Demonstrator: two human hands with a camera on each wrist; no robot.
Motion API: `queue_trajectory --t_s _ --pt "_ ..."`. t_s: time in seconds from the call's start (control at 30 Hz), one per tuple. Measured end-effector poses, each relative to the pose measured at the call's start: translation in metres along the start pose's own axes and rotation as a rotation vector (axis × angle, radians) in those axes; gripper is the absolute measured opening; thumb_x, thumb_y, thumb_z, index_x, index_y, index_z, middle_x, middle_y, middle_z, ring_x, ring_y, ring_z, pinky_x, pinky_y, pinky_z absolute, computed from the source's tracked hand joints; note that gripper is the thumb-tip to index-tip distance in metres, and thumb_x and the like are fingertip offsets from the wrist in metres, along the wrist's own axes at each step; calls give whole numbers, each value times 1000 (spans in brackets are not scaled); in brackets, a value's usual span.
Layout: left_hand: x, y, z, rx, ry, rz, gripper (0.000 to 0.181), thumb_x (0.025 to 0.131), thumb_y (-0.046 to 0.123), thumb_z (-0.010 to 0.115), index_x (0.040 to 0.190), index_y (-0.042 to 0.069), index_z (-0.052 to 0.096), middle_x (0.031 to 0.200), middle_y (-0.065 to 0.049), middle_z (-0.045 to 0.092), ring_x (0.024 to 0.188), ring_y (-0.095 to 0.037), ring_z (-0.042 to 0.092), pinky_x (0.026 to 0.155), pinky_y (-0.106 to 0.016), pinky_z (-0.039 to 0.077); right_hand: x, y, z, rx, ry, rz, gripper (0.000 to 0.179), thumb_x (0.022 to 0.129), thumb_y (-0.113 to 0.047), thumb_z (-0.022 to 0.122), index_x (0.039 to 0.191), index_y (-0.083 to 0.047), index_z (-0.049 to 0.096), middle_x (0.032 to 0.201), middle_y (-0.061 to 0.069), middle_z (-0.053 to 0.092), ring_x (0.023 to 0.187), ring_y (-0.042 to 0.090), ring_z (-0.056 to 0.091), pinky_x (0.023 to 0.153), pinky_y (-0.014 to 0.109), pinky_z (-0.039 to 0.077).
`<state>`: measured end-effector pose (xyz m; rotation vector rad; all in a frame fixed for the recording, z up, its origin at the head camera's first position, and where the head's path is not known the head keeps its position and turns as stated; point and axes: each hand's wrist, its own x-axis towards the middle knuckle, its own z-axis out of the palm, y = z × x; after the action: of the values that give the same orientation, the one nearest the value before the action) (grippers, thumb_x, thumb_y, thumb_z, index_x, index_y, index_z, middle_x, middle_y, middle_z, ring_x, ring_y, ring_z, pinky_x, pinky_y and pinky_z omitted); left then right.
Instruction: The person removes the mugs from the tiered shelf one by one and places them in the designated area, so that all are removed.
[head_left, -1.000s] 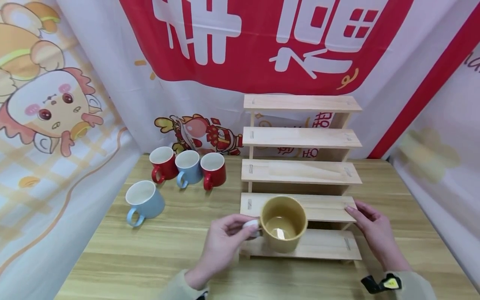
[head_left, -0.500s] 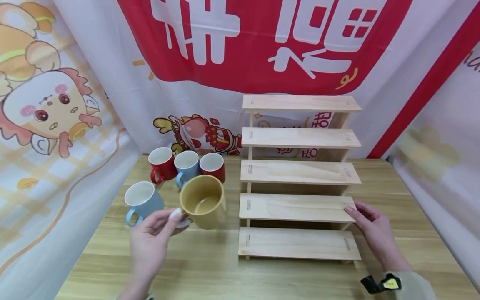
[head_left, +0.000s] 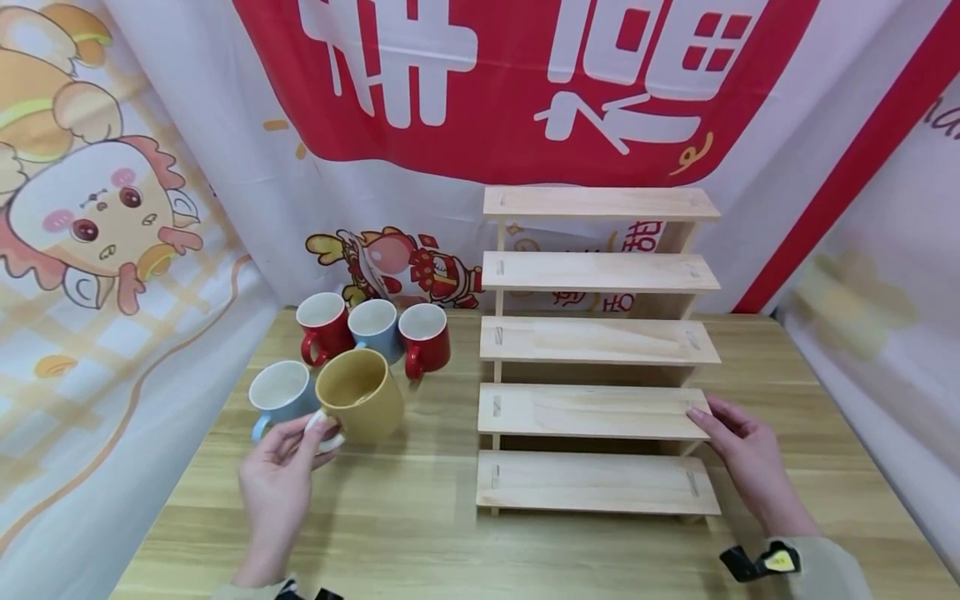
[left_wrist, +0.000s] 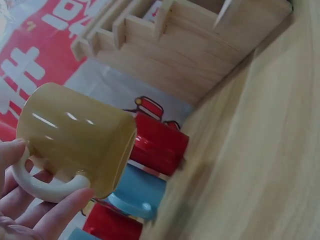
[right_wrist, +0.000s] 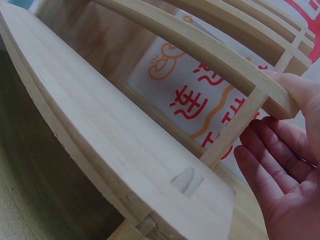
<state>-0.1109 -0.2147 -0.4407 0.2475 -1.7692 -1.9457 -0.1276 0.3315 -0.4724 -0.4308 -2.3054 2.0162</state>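
My left hand grips the white handle of a yellow mug, its thumb on top of the handle. The mug's mouth faces up in the head view, where it overlaps a light blue mug at its left and another blue mug behind. At the right end of a five-tier wooden shelf, my right hand holds the second tier from the bottom. In the right wrist view, the thumb lies on the board and the other fingers curl beside the upright.
Two red mugs, one at the far left and one nearer the shelf, stand at the back of the wood-grain table. Printed cloth hangs behind and on both sides. No mugs stand on the shelf tiers.
My left hand has carried the yellow mug leftward from in front of the shelf to beside the blue and red mugs. My right hand has stayed at the shelf's end.
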Motion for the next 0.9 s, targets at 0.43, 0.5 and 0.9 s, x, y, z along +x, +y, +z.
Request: queue_trajectory --t_s 0.43,0.5,0.9 --pt "17 -51 -13 65 134 -144 27 92 6 76 110 -12 67 95 0 76 81 -19 76 71 -35 61 3 0 2 -70 -10 0 70 97 -41 71 149 -2 48 126 -7 56 106 -1 57 83 11 52" --pt "20 -55 -13 78 147 -156 30 92 9 77 111 -11 67 96 1 75 80 -18 75 70 -35 62 4 0 3 -69 -10 0 69 96 -42 71 149 -2 48 125 -8 56 105 -1 57 83 11 52" --pt "15 -58 -7 291 177 -91 33 90 22 82 108 -4 71 123 -18 69 98 -12 71 78 -18 57 0 0 2 28 -6 -22 49 95 -32 75 138 -11 63 113 -16 63 102 -1 60 80 13 53"
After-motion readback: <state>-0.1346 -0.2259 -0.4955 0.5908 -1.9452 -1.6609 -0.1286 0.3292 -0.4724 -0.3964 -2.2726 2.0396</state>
